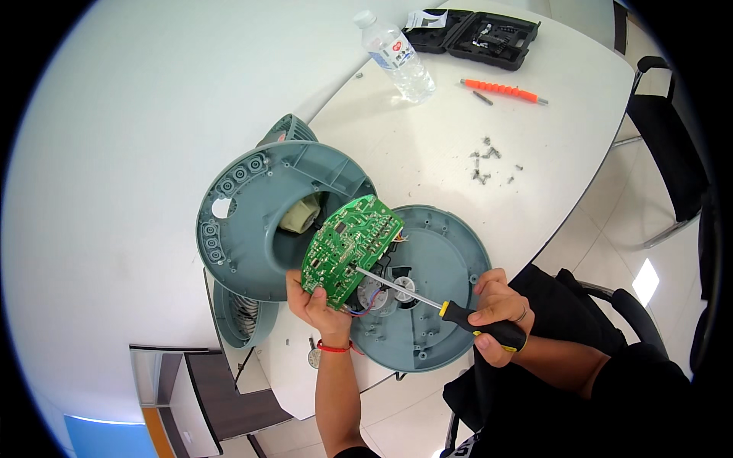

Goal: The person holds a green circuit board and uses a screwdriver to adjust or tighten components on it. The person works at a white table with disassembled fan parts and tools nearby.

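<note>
My left hand [321, 311] grips a green circuit board [347, 240] by its lower left edge, holding it tilted above a round grey-green plastic base [450, 252]. In my right hand [500, 313] is a screwdriver [412, 293] with a black and yellow handle. Its tip meets the face of the board near the middle, though exact contact is hard to tell. Wires run from the board toward a motor [374, 296] in the base. Left of the board leans a large round grey-green housing [259, 259] with a central opening.
A water bottle [397, 57] stands at the far side beside an open black tool case [492, 38]. An orange flexible shaft [500, 91] and several loose screws [482, 164] lie on the white table [565, 153]. Black chairs [660, 145] stand at the right. A grey-green part with a coil [246, 314] sits at the left.
</note>
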A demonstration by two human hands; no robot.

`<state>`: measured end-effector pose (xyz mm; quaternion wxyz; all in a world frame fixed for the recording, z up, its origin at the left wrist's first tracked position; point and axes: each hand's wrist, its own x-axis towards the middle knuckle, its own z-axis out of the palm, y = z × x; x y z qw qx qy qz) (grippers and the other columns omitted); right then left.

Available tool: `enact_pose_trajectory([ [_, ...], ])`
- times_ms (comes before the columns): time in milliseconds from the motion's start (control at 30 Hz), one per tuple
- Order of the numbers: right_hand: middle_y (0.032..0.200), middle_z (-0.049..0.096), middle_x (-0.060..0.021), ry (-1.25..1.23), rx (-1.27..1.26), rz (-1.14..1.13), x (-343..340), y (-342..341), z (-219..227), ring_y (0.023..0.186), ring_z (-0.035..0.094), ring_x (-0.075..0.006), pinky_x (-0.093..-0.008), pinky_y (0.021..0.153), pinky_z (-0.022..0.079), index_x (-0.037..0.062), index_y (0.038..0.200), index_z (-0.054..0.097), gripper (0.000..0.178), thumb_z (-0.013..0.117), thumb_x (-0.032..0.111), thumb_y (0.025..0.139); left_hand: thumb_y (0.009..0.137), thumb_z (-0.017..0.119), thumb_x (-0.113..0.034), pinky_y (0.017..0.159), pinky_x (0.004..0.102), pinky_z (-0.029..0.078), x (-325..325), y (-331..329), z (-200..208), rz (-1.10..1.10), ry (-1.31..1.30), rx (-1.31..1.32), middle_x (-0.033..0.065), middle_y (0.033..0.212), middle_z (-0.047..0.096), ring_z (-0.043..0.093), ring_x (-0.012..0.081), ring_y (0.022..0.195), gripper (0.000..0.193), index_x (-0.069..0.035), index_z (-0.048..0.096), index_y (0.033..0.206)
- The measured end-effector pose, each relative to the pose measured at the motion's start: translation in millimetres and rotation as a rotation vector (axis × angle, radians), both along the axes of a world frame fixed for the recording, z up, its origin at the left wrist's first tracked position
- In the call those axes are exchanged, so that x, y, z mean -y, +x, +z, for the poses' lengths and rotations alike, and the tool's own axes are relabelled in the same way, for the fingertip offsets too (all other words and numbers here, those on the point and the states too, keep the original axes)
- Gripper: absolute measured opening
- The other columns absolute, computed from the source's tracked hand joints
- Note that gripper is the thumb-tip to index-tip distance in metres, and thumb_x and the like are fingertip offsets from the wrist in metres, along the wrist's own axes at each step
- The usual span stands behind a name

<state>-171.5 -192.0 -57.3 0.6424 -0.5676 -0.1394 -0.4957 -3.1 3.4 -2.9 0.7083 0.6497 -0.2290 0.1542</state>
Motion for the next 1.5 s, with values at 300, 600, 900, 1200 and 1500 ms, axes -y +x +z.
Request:
enact_pose_trajectory([
  [300,0.058,0.051,0.0021,-0.138,-0.068,-0.060,2,-1,2,0.055,0.044,-0.0171,-0.0358,0.076,0.041,0.0102,0.096,0.071,0.025,0.073,0.017,0.072,0.080,0.064,-0.029,0.069,0.0240,0.039,0,0,0,-0.013,-0.008,-0.003,0.0022,0.079,0.047,0.045,0.0108,0.072,0.032,-0.003,0.044,0.082],
  [600,0.059,0.053,0.0022,-0.226,-0.125,-0.095,3,-2,7,0.056,0.047,-0.0176,-0.0352,0.075,0.041,0.0116,0.097,0.071,0.026,0.076,0.018,0.072,0.080,0.064,-0.030,0.069,0.0242,0.039,0,-1,0,-0.004,0.015,0.018,0.0021,0.080,0.047,0.045,0.0104,0.072,0.033,-0.003,0.044,0.082],
  [900,0.061,0.054,0.0008,-0.155,-0.117,-0.101,0,-2,2,0.057,0.048,-0.0182,-0.0358,0.075,0.043,0.0100,0.097,0.071,0.026,0.076,0.017,0.072,0.080,0.063,-0.030,0.068,0.0243,0.038,-1,-2,1,0.024,0.036,0.000,0.0019,0.079,0.046,0.044,0.0104,0.071,0.033,-0.003,0.045,0.081],
  [1200,0.062,0.057,0.0021,-0.235,-0.173,-0.102,3,-3,8,0.058,0.049,-0.0181,-0.0349,0.076,0.042,0.0116,0.099,0.071,0.034,0.080,0.013,0.066,0.080,0.063,-0.029,0.068,0.0240,0.039,-3,0,-1,0.015,0.024,0.009,0.0027,0.079,0.047,0.045,0.0106,0.072,0.031,-0.002,0.045,0.083],
  [1500,0.064,0.059,0.0022,-0.261,-0.174,-0.128,2,-2,9,0.059,0.050,-0.0182,-0.0348,0.077,0.042,0.0120,0.099,0.071,0.038,0.082,0.012,0.062,0.081,0.062,-0.029,0.068,0.0242,0.040,-3,0,1,0.011,0.037,0.011,0.0029,0.079,0.048,0.046,0.0108,0.071,0.032,-0.002,0.045,0.083],
])
